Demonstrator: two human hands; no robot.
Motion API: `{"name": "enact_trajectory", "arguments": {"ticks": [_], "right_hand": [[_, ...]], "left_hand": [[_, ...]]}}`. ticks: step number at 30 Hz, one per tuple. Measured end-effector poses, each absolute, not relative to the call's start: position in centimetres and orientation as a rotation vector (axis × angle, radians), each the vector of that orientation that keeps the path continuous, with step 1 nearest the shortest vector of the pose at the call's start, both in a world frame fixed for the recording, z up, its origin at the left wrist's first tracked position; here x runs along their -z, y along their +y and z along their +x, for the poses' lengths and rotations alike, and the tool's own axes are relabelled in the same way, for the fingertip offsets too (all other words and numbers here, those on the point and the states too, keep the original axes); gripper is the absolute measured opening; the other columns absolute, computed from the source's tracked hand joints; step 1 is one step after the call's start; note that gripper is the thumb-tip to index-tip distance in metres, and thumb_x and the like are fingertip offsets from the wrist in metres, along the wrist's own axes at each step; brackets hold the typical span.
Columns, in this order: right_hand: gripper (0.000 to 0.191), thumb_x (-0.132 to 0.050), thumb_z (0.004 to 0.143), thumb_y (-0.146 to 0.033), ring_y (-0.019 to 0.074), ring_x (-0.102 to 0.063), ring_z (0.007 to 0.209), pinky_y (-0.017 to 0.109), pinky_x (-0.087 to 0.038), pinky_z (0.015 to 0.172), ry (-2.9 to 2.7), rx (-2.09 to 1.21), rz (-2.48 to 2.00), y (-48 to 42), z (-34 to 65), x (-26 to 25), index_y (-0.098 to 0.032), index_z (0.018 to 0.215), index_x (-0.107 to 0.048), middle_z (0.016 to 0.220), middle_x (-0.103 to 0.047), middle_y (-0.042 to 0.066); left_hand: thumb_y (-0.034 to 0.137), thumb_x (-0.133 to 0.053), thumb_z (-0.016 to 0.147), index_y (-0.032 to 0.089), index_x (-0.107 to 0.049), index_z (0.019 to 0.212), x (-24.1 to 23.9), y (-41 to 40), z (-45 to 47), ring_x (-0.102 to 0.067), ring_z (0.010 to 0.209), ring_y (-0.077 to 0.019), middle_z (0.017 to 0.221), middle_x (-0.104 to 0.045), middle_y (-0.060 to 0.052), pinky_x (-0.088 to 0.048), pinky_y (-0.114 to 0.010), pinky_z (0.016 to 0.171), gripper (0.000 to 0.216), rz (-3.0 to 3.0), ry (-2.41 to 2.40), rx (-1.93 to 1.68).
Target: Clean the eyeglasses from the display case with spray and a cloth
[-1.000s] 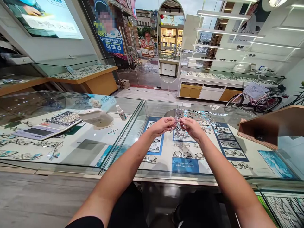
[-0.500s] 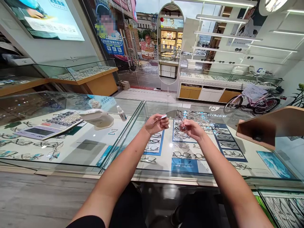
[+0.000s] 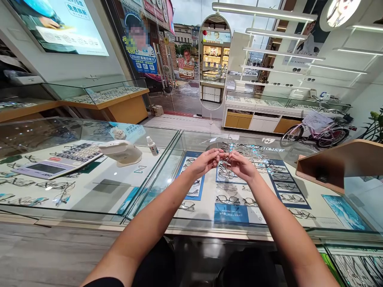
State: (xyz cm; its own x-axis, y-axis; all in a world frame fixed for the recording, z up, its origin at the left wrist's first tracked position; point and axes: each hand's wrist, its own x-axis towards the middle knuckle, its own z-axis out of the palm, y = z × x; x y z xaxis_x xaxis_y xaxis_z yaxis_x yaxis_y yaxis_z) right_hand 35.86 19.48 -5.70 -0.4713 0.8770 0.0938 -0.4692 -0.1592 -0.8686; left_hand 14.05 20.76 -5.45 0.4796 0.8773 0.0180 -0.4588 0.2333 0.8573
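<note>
Above the glass counter, my two hands meet at their fingertips. My right hand point(image 3: 241, 166) is closed on a pair of eyeglasses point(image 3: 228, 153), whose thin frame is largely covered by fingers and blends into the glasses displayed behind it. Bent and pinched together, the fingers of my left hand point(image 3: 206, 162) touch or nearly touch the eyeglasses from the left; whatever they grip is hidden. Beneath the counter top lie several rows of glasses point(image 3: 228, 199) on blue and white cards.
On the left counter are a large calculator point(image 3: 56, 161), a white rounded device point(image 3: 121, 152) and a small white bottle point(image 3: 152, 146). A wooden-backed stand point(image 3: 338, 163) is at the right. Beyond are an oval mirror point(image 3: 215, 63) and a pink bicycle point(image 3: 318, 129).
My left hand has moved right and slightly down to meet my right hand. The small pale thing seen in its fingers before is now out of sight. My right hand still holds the eyeglasses.
</note>
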Motion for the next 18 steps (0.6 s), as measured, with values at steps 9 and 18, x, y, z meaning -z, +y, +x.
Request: {"name": "enact_trajectory", "arguments": {"ticks": [9,18], "right_hand": [[0.028,-0.095,0.078,-0.039,0.0209,-0.074,0.109,0.033,-0.06,0.087,-0.963,-1.73,-0.532,19.7,35.7,5.9,-0.028,0.083,-0.071,0.105,-0.081,-0.001],[0.021,-0.093,0.08,-0.032,0.0174,-0.077,0.1,0.03,-0.064,0.084,-0.647,-1.619,-0.497,20.8,37.1,5.6,-0.028,0.093,-0.076,0.094,-0.081,-0.004]], "left_hand": [[0.051,-0.097,0.072,0.015,-0.073,0.093,6.0,21.3,14.1,-0.056,0.067,-0.0071,0.077,-0.062,0.001,-0.045,-0.02,0.066,0.047,0.988,0.597,-1.095],[0.044,-0.092,0.077,0.016,-0.077,0.099,6.3,21.9,13.4,-0.063,0.073,-0.0105,0.094,-0.074,-0.007,-0.047,-0.024,0.069,0.039,0.923,0.751,-1.08]]}}
